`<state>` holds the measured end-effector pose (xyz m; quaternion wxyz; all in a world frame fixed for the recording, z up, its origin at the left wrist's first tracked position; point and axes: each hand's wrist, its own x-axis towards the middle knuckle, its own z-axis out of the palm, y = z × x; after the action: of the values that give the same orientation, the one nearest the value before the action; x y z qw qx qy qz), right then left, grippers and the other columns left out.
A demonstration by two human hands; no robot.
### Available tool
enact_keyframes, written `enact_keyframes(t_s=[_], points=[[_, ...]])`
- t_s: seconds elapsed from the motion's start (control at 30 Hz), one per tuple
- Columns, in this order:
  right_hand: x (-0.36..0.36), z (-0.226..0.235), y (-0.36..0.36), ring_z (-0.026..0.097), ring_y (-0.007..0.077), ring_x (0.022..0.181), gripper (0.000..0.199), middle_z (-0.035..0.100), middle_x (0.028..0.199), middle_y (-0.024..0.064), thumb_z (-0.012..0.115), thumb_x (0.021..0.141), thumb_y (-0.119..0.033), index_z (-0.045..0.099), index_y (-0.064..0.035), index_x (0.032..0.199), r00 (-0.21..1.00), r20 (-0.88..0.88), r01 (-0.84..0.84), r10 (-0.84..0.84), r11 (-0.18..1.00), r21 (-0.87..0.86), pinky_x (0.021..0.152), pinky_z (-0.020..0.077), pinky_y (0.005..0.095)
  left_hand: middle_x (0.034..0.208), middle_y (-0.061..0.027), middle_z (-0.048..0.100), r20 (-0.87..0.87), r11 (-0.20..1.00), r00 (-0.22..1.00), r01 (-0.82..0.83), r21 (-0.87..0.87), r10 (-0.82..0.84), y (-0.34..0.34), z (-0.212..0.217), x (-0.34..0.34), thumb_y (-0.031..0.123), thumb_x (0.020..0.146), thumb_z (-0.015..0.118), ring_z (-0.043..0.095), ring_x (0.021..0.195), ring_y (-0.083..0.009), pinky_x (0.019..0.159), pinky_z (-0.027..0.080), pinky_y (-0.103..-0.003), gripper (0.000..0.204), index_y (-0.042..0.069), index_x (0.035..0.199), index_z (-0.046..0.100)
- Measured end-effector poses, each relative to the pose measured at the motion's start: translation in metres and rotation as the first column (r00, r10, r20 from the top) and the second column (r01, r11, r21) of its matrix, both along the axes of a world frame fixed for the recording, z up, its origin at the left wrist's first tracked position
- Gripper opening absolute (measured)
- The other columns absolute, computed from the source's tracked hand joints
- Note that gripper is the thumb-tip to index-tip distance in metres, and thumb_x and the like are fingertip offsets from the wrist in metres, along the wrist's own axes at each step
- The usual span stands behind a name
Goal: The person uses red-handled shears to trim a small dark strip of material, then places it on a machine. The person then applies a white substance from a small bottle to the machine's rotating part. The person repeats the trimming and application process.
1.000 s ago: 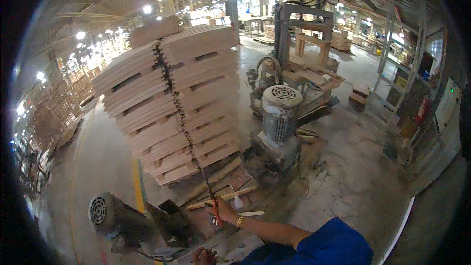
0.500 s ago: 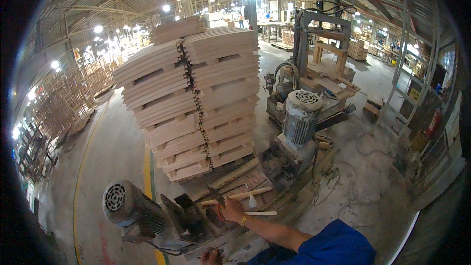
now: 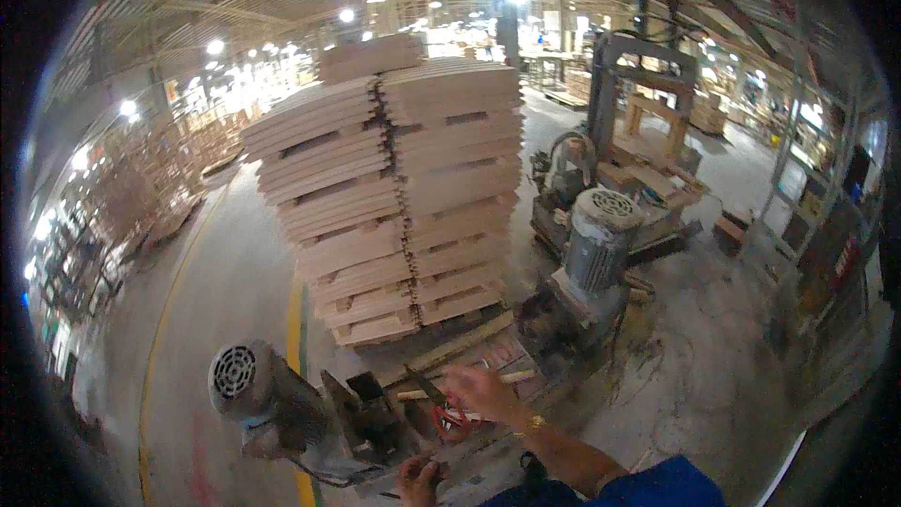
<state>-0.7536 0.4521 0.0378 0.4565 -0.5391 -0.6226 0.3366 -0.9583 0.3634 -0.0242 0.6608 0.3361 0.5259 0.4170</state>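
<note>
My right hand point(image 3: 481, 394), a yellow band at its wrist, reaches over the low bench between two motors. Its fingers are smeared by motion. Beside its fingertips a dark, blade-like piece point(image 3: 427, 385) slants up to the left; I cannot tell whether the hand holds it. Just below lies a red-handled tool point(image 3: 450, 422), its kind unclear. At the lower edge my left hand point(image 3: 420, 481) is curled with thumb and fingers together; what is in them, if anything, is too small to make out. A light wooden strip point(image 3: 516, 376) runs behind my right hand.
A dusty motor point(image 3: 249, 380) stands at the left, another motor point(image 3: 601, 239) at the right. Beyond the bench rises a tall stack of wooden boards point(image 3: 460, 169). A press-like machine point(image 3: 648, 122) is behind on the right. Cables lie on the floor, and a metal frame point(image 3: 807, 188) stands far right.
The view has shifted, so the scene sits farther right and lower. My right hand has moved slightly up and away, uncovering more of the red handles. My left hand has come farther into view.
</note>
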Motion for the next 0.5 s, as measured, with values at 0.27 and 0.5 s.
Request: enact_keyframes(t_s=[0.27, 0.5], points=[[0.048, 0.274, -0.134, 0.039, 0.0108, 0.05, 0.021, 0.049, 0.066, 0.0037, 0.051, 0.082, -0.015, 0.055, -0.0099, 0.102, 0.534, 0.361, -0.519, 0.764, -0.041, 0.854, 0.044, 0.0293, 0.0269, 0.094, -0.0098, 0.058, 0.095, 0.996, 0.992, 0.087, 0.01, -0.087, -0.006, -0.008, 0.006, 0.02, 0.081, 0.06, 0.057, 0.08, -0.0191, 0.068, 0.049, -0.031, 0.03, 0.0, 0.102, 0.053], [0.034, 0.289, -0.152, 0.032, 0.0076, 0.042, 0.015, 0.035, 0.055, -0.0021, 0.048, 0.081, -0.005, 0.04, -0.0109, 0.069, 0.605, 0.466, -0.476, 0.646, -0.176, 0.862, 0.039, 0.0208, 0.023, 0.094, -0.0127, 0.058, 0.116, 0.998, 0.993, 0.042, -0.038, -0.037, -0.009, 0.004, 0.017, 0.008, 0.081, 0.057, 0.059, 0.082, -0.0206, 0.073, 0.05, -0.032, 0.024, -0.005, 0.1, 0.052]])
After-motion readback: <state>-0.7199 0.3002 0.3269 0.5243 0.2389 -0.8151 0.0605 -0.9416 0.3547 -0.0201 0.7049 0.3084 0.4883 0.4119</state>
